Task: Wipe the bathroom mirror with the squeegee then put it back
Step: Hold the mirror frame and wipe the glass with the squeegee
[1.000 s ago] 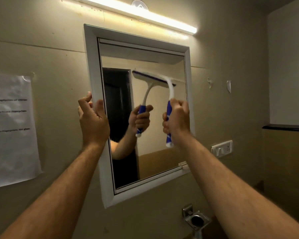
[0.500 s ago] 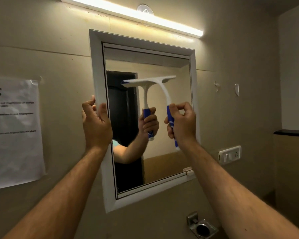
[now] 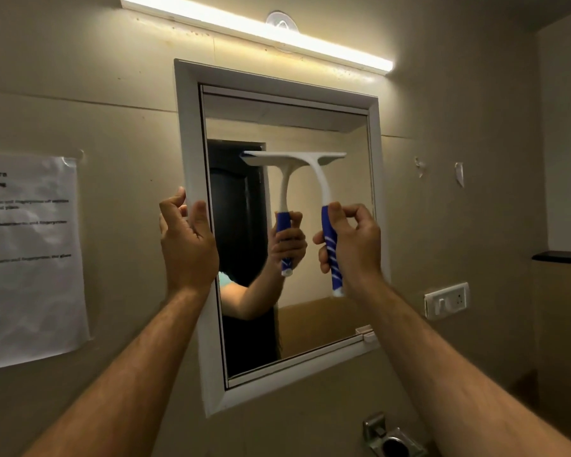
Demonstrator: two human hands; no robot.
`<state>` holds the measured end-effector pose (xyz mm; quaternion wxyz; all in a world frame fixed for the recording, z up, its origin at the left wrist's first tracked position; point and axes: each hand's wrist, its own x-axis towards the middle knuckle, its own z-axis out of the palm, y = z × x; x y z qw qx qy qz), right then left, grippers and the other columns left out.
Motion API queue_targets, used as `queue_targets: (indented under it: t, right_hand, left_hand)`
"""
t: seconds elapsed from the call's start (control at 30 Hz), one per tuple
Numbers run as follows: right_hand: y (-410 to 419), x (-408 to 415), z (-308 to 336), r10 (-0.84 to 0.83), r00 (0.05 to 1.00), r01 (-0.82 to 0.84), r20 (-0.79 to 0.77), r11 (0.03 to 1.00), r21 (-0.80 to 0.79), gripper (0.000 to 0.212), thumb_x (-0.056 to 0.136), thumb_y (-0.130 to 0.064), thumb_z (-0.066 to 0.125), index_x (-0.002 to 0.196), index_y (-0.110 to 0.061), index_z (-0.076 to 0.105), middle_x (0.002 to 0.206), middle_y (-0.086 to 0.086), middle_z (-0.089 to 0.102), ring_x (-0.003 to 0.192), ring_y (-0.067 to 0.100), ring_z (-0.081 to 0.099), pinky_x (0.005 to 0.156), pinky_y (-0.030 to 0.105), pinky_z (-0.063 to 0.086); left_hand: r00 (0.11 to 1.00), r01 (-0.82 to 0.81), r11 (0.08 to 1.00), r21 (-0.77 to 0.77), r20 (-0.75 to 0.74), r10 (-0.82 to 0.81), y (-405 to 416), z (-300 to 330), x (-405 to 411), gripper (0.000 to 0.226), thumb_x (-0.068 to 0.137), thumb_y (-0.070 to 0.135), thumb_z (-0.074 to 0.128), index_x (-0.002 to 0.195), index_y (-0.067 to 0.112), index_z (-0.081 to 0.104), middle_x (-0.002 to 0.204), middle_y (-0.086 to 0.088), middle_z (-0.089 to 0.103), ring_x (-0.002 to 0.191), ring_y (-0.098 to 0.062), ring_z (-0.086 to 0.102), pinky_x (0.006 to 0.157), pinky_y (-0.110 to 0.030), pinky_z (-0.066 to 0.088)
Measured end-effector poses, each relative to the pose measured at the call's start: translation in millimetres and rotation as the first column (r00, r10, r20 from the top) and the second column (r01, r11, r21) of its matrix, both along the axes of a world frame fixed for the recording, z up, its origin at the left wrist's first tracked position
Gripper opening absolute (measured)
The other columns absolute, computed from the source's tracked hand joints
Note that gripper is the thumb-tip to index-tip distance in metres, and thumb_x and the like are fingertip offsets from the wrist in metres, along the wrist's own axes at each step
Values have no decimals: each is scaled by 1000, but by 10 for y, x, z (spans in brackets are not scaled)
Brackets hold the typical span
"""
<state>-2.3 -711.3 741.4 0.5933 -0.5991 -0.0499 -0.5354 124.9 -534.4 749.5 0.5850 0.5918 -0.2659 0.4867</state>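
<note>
A white-framed mirror (image 3: 192, 133) hangs on the beige wall. My right hand (image 3: 353, 245) grips the blue-and-white handle of a white squeegee (image 3: 314, 163), whose blade lies level against the glass in the upper middle of the mirror. The glass doubles the squeegee and my hand in reflection. My left hand (image 3: 187, 245) holds the mirror's left frame edge, fingers curled round it.
A lit tube light (image 3: 257, 28) runs above the mirror. A paper notice (image 3: 30, 258) is taped to the wall at left. A white switch plate (image 3: 445, 300) sits right of the mirror, a metal holder (image 3: 389, 440) below it, a dark ledge (image 3: 561, 257) at far right.
The squeegee blade has swung from tilted at the mirror's upper right to level, and slid left across the glass. My left hand keeps its hold on the frame.
</note>
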Motion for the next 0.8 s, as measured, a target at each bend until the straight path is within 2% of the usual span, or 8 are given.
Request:
queue_targets:
  t: [0.17,0.3,0.37,0.43,0.53,0.6,0.67,0.8]
  right_hand:
    - [76,-53,325,-53,996,56,66,998,-36,27,95,-42,50,106,-17,53,77,15,70,45,20,54,39,27,44]
    - [111,-9,296,-59,998,60,25,998,-16,30,96,-43,49,106,-15,52,83,23,66,44,17,49,38,24,39]
    - [108,-24,37,-40,998,41,-38,999,25,29,95,-44,49,103,-17,53,82,23,64,44,16,47,37,24,37]
    - [96,-54,-283,-23,993,28,-119,999,39,27,96,-43,47,101,-17,54,73,17,61,42,14,47,36,23,36]
    - [123,-74,-558,-35,972,38,-232,999,7,37,100,-42,40,98,-12,61,58,7,55,39,12,43,37,22,34]
    - [159,-77,-494,-44,971,49,-235,999,15,42,101,-42,37,95,-9,63,53,3,50,38,10,40,37,21,33]
    - [223,-97,-283,-21,976,28,-218,999,30,42,100,-44,37,94,-11,63,53,0,48,38,9,39,37,22,33]
    - [343,-54,49,-38,974,30,-221,999,-40,41,100,-47,34,92,-18,61,61,2,53,45,10,45,45,24,38]
  left_hand:
    - [1000,-5,1000,0,-11,5,-7,14,9,45,101,43,39,133,12,37,127,-17,57,106,-28,61,76,-25,44]
    - [1000,16,1000,0,-9,-16,6,-11,35,45,101,44,39,134,13,36,127,-18,56,107,-30,61,76,-27,45]
    - [1000,22,1000,-3,-6,-22,3,-8,37,43,101,41,40,133,12,37,125,-19,56,104,-27,61,74,-16,43]
    - [1000,17,1000,-4,-3,-17,-4,-4,34,42,102,37,41,133,9,38,123,-21,56,97,-20,58,63,-1,39]
    - [1000,20,1000,3,2,-20,-4,-3,31,42,102,37,41,131,8,38,119,-22,56,91,-17,56,57,4,37]
    - [1000,26,1000,11,2,-26,1,-14,59,42,102,41,40,130,9,38,120,-20,56,94,-20,59,57,-1,38]
    - [1000,29,999,21,7,-29,12,-14,88,43,101,43,40,130,10,37,121,-20,56,99,-24,61,63,-6,37]
    - [999,43,999,27,8,-43,15,-16,128,46,99,50,38,129,14,36,124,-20,56,104,-31,62,74,-29,48]
